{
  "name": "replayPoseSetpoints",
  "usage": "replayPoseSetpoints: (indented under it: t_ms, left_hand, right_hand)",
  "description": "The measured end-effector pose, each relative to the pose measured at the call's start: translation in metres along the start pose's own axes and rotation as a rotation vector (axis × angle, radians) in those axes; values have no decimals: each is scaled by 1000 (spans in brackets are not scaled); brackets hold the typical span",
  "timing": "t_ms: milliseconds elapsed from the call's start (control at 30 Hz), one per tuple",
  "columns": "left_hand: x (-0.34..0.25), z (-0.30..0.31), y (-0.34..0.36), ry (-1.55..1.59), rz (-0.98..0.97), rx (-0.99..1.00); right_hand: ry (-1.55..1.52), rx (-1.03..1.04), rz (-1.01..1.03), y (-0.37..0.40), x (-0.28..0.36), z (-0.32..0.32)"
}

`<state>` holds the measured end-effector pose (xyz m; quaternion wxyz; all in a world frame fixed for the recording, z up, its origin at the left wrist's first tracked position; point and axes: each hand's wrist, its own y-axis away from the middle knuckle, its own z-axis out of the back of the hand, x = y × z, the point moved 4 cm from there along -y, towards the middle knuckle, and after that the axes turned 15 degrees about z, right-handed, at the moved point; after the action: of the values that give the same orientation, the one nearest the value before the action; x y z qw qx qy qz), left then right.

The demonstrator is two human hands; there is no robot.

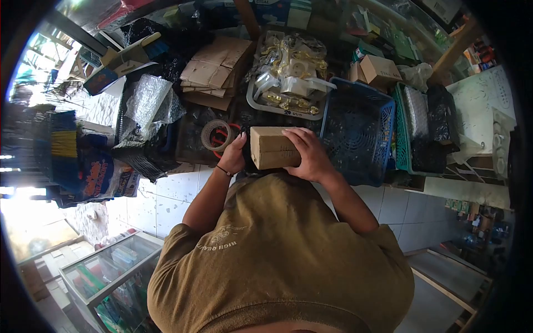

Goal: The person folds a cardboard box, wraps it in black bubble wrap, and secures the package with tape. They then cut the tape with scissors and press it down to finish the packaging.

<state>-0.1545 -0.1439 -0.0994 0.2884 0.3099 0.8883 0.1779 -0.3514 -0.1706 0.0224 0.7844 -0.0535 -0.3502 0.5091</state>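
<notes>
A small closed brown cardboard box sits in front of my body, with dark writing on its side. My right hand grips it from the right, fingers over the top and thumb low on the near side. Just left of the box is my left hand, its visible fingers stretched upward and a narrow gap between it and the box; part of this hand is hidden. Beside my left hand lie a roll of tape and a red-handled tool, perhaps scissors, partly covered by the roll.
Behind the box stands a white basket of gold-coloured fittings and white packets. Flattened cardboard is stacked to its left. A blue plastic crate and green basket are at right; bubble wrap is at left.
</notes>
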Motion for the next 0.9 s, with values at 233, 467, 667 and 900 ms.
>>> replayPoseSetpoints:
  t_ms: [233,467,667,900]
  left_hand:
    - [-1,-5,4,-29,47,-34]
    - [-7,-7,8,-31,28,-63]
    - [-5,-6,9,35,51,-102]
    - [-7,-13,10,35,45,-120]
  right_hand:
    - [-6,4,-24,3,0,4]
    - [-101,-6,-60,5,-5,9]
    - [-147,-27,-96,6,-9,21]
    - [-146,-13,-85,5,-10,19]
